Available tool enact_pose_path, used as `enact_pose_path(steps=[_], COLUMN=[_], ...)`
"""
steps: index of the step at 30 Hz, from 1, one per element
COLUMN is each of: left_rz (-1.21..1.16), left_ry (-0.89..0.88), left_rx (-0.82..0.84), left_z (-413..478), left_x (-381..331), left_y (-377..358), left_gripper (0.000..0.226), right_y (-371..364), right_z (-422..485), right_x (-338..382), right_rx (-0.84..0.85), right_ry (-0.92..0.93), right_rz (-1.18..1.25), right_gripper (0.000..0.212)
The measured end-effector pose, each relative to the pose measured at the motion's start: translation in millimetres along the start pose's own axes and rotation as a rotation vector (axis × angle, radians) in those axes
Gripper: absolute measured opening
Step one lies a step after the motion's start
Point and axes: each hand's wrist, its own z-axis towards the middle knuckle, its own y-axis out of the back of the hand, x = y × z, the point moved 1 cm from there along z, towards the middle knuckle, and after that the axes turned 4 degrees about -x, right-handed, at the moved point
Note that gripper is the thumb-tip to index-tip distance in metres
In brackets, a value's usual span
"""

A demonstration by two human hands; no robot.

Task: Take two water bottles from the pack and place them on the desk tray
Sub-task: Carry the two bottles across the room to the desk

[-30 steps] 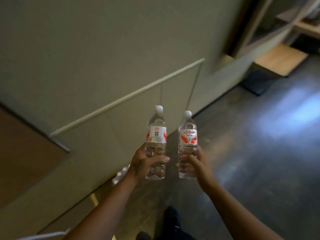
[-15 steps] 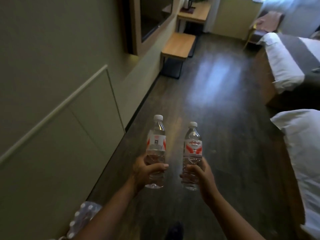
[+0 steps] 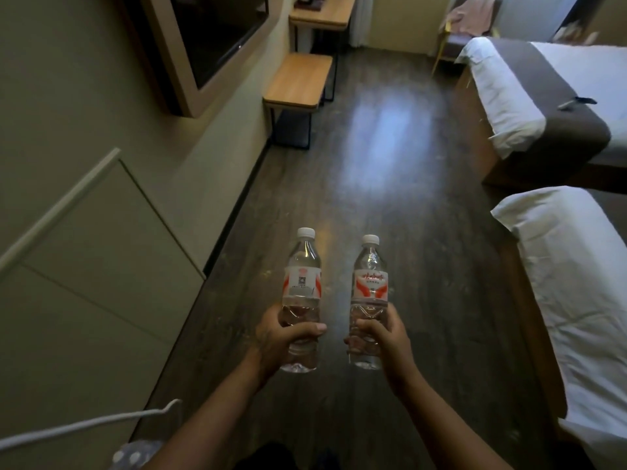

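I hold two clear water bottles upright in front of me, each with a white cap and a red-and-white label. My left hand (image 3: 280, 340) grips the lower half of the left bottle (image 3: 302, 279). My right hand (image 3: 383, 337) grips the lower half of the right bottle (image 3: 369, 283). The bottles stand side by side with a gap between them, above the dark wood floor. Far ahead at the top stands a wooden desk (image 3: 322, 15) with a dark tray (image 3: 310, 2) and a kettle on it, small and partly cut off. The pack is out of view.
A beige wall with a panel (image 3: 101, 252) runs along my left. A framed dark screen (image 3: 217, 42) hangs on it, with a low wooden bench (image 3: 298, 79) below the desk. Two beds with white linen (image 3: 576, 300) line the right side. A white cable (image 3: 84, 425) crosses bottom left.
My view has swung from the wall to face down the room. The desk, bench and beds have come into sight. Both hands keep the same grip on the bottles.
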Motion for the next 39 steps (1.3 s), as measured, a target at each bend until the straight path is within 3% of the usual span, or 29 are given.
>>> enact_pose_path(steps=[10, 24, 28, 39], left_rz=[0.057, 0.070, 0.073, 0.071], left_ry=[0.004, -0.032, -0.029, 0.025], left_rx=[0.044, 0.176, 0.198, 0.110], left_z=[125.7, 336.2, 399.3, 606.3], left_x=[-34.4, -140.7, -164.4, -261.3], left_y=[-18.9, -26.3, -37.8, -115.2], left_gripper=[0.080, 0.087, 0.081, 0.080], right_y=[0.8, -14.6, -6.7, 47.3], right_z=[106.4, 291.7, 359.4, 594.5], right_x=[26.0, 114.4, 132.9, 201.1], right_rx=[-0.055, -0.172, -0.188, -0.125], right_ry=[-0.029, 0.008, 0.014, 0.018], right_rz=[0.022, 0.060, 0.053, 0.060], right_gripper=[0.073, 0.077, 0.082, 0.065])
